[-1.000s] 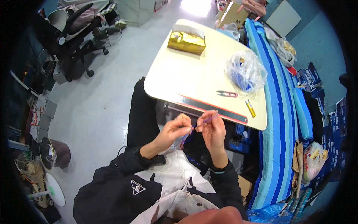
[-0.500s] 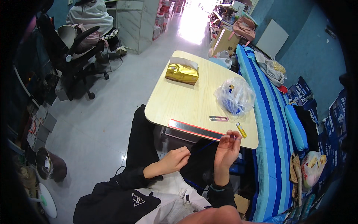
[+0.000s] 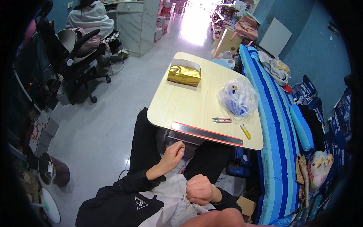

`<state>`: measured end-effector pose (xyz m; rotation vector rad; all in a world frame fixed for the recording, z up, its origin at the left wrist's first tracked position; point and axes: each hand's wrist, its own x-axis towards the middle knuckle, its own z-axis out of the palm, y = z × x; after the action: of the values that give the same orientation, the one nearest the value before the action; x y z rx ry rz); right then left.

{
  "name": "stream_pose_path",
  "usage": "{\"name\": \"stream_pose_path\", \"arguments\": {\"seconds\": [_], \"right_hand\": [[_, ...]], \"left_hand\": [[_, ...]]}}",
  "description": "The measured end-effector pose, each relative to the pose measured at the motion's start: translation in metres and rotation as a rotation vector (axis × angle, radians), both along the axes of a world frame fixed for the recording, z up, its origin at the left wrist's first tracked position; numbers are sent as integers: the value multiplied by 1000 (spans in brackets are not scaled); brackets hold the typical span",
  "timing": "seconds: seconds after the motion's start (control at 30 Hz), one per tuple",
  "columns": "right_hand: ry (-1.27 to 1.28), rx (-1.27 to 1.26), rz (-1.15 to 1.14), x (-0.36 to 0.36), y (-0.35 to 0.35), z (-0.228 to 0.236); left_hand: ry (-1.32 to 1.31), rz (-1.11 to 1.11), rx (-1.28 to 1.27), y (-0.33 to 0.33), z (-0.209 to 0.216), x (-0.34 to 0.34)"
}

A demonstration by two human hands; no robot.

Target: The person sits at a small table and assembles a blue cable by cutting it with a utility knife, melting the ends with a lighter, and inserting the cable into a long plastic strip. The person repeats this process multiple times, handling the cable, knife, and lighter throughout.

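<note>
My left hand (image 3: 172,158) is raised above my lap, its fingers curled together; whatever they may hold is hidden. Close against my light-coloured top, my right hand (image 3: 199,188) is closed in a fist with its back showing, and I cannot see inside it. Along the near edge of the table lies a dark ruler (image 3: 208,134) with a red border. Pink-handled thread snips (image 3: 222,120) lie just beyond it. A small yellow stick with a white end (image 3: 245,131) rests by the table's right corner. Neither hand touches the table.
On the pale wooden table (image 3: 189,102) stand a gold tissue pack (image 3: 184,74) and a clear plastic bag (image 3: 238,98). A blue striped bed (image 3: 274,136) runs along the right. At left are an office chair (image 3: 81,56), a seated person (image 3: 90,22) and a waste bin (image 3: 55,170).
My right hand has come down and left from the ruler's right end to my torso, closing from a raised, partly spread pose. My left hand has shifted slightly up and left.
</note>
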<state>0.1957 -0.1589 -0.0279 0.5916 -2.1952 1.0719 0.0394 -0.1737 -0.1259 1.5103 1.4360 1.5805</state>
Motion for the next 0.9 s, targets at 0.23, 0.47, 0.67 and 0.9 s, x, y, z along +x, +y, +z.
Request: {"name": "stream_pose_path", "arguments": {"seconds": [0.23, 0.47, 0.67, 0.9], "right_hand": [[-57, -158, 59, 8, 8, -5], [346, -903, -196, 26, 22, -5], [517, -1223, -187, 27, 55, -2], [508, -1188, -315, 21, 71, -12]], "left_hand": [[-18, -52, -56, 2, -10, 4], [34, -161, 139, -2, 0, 0], [14, -129, 74, -10, 14, -11], [-168, -252, -104, -11, 19, -19]]}}
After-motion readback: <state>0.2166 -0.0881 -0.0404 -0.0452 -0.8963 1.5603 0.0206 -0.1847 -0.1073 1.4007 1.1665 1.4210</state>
